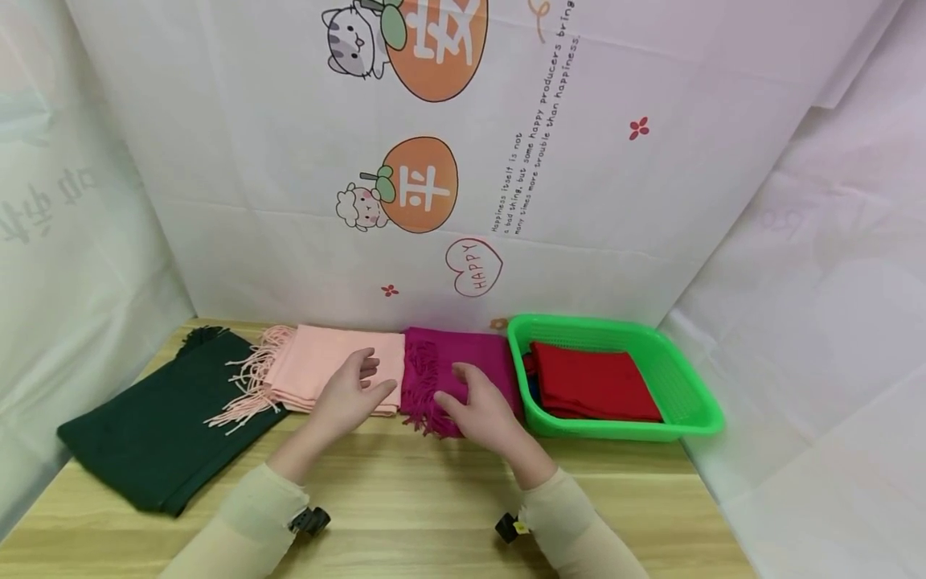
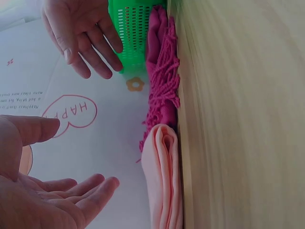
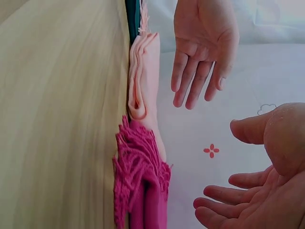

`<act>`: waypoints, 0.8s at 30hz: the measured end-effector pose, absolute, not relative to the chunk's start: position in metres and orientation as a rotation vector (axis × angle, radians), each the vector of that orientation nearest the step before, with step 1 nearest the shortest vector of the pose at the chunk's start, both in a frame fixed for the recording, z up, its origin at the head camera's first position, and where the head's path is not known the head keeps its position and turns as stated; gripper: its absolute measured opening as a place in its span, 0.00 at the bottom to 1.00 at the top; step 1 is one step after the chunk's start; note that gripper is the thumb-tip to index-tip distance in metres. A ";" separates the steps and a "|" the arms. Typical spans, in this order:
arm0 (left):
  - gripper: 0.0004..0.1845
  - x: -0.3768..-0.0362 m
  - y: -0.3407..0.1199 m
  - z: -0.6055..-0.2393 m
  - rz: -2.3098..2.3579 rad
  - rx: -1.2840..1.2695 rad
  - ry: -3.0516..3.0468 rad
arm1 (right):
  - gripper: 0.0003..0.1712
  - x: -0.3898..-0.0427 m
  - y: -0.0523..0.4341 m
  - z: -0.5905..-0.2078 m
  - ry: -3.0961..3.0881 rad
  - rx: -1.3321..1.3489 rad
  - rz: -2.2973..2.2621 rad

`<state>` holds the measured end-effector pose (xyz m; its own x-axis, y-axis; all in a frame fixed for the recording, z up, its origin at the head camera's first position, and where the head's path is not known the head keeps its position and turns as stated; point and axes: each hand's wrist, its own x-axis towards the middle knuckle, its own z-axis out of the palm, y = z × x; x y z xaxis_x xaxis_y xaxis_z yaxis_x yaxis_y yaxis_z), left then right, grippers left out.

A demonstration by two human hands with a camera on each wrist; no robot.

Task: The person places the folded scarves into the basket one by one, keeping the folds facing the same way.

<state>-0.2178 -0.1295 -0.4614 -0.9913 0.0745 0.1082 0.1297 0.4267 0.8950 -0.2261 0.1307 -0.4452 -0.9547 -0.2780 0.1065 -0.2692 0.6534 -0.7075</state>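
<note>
Two hands are being held above a row of folded scarves on the light wooden desk (image 1: 405, 498). The left hand (image 1: 352, 394) is being held with fingers spread and relaxed, gripping nothing, over the near right corner of the folded pale pink fringed scarf (image 1: 325, 371). The right hand (image 1: 481, 406) is likewise being held wide, fingers loose and holding nothing, over the folded magenta fringed scarf (image 1: 448, 354), which is lying just beside the pink one, their edges touching. In both wrist views the palms are being shown clear of the cloth, with a gap beneath them. A folded dark green scarf (image 1: 155, 426) is lying at the far left, partly under the pink fringe. At the right, a green plastic mesh basket (image 1: 694, 402) is containing a folded red cloth (image 1: 593, 382).
</note>
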 end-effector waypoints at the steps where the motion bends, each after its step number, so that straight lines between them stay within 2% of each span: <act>1: 0.45 -0.218 -0.131 -0.461 -1.638 -0.179 -2.611 | 0.39 -0.226 0.128 -0.445 2.842 -0.475 -1.212; 24: 0.46 -0.210 -0.159 -0.464 -1.576 -0.117 -2.646 | 0.41 -0.221 0.098 -0.451 2.740 -0.568 -1.174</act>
